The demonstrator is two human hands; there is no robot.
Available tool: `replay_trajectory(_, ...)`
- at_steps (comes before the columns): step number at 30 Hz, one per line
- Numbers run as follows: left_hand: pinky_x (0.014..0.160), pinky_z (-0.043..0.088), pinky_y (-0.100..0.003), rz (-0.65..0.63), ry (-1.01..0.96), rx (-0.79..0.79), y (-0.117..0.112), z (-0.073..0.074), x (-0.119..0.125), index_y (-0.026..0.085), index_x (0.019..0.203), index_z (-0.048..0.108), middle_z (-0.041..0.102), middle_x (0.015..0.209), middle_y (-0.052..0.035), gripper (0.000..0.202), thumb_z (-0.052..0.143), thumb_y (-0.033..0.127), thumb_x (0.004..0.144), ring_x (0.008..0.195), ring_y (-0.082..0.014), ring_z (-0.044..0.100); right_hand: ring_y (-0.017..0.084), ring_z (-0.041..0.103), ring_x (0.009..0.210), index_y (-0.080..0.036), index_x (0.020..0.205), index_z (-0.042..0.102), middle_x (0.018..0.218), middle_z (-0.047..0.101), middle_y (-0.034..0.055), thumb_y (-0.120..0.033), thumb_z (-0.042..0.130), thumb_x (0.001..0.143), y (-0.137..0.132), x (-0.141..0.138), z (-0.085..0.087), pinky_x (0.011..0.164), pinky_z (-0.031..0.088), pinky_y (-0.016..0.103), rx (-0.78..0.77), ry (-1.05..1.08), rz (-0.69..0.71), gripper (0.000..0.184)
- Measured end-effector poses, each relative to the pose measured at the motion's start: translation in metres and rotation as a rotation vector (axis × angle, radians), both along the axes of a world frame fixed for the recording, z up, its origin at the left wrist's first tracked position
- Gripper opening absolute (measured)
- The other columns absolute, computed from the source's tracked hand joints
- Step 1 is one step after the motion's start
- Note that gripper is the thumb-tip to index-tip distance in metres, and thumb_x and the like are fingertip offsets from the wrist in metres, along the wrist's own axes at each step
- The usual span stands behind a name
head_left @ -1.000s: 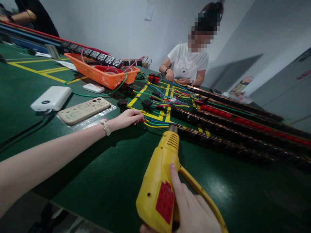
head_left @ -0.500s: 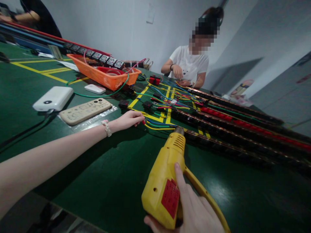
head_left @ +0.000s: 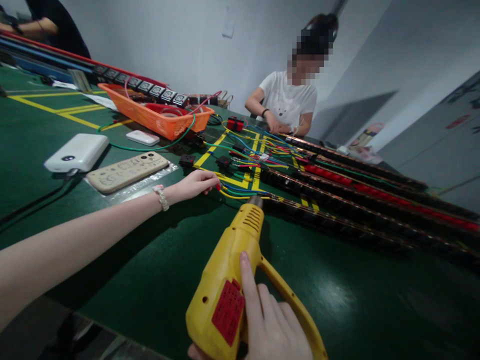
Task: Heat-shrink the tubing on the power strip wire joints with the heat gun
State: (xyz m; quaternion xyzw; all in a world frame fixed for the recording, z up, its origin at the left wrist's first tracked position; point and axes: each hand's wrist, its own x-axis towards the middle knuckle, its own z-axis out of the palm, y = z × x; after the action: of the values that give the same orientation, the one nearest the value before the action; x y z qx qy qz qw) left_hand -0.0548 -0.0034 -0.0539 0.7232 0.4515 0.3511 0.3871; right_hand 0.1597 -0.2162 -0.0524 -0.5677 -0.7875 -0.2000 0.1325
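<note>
Two bare hands are working over a green desk (head_left: 142, 285). Near the centre of the frame, the left hand (head_left: 197, 184) is stretching in from the left edge, a pale bracelet (head_left: 161, 198) circling its wrist. Its fingers are pressing together, pinching the left end of a few blue, green and yellow wires (head_left: 240, 194); something small and red (head_left: 218, 186) is showing at the fingertips, too small to make out. The wires are running rightward to a dark strip (head_left: 322, 216), which is lying toward the right of the frame.

At bottom centre, the right hand (head_left: 273, 320) is gripping a yellow heat gun (head_left: 225, 265). The index finger is lying straight along its body beside a red label (head_left: 228, 311), while the other fingers are curling around the mostly hidden grip. The metal nozzle (head_left: 255, 201) is pointing at the wires, close to where they are meeting the strip; whether it is touching them, I cannot tell.

Left of centre, a beige phone (head_left: 127, 172) is resting beside a white power bank (head_left: 77, 152). Above them, an orange basket (head_left: 153, 117) is standing. At upper right of centre, a person in a white shirt (head_left: 287, 102) is bending over more coloured wires (head_left: 275, 147).
</note>
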Motion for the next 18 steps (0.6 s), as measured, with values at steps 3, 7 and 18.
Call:
replay_trajectory(3,0.046,0.035,-0.009,0.000,-0.050,-0.012,0.001,-0.002,0.001,0.005,0.091,0.054,0.046,0.068,0.0006,0.033,0.045,0.037,0.084,0.055,-0.0005,0.042,0.009,0.043,0.058,-0.019,0.143,0.011,0.072,0.048,0.0048,-0.042,0.042,0.078,-0.001,-0.004,-0.002,0.058,0.037,0.022,0.005,-0.019,0.009,0.076)
replay_trajectory(7,0.046,0.037,-0.009,-0.006,-0.088,-0.015,0.002,-0.003,0.000,0.007,0.096,0.052,0.045,0.069,0.0011,0.031,0.046,0.035,0.084,0.055,-0.0008,0.043,0.008,0.043,0.060,-0.020,0.143,0.014,0.071,0.046,0.0045,-0.031,0.038,0.082,-0.002,-0.009,0.000,0.060,0.037,0.021,-0.005,-0.023,0.045,0.067)
replay_trajectory(18,0.043,0.035,-0.009,0.019,-0.069,-0.010,0.003,-0.002,0.003,0.007,0.091,0.053,0.049,0.069,-0.0005,0.032,0.047,0.038,0.083,0.054,-0.0013,0.044,0.008,0.046,0.065,-0.019,0.143,0.017,0.074,0.048,0.0049,-0.026,0.030,0.086,0.005,-0.026,0.010,0.067,0.037,0.022,-0.045,-0.045,0.147,0.058)
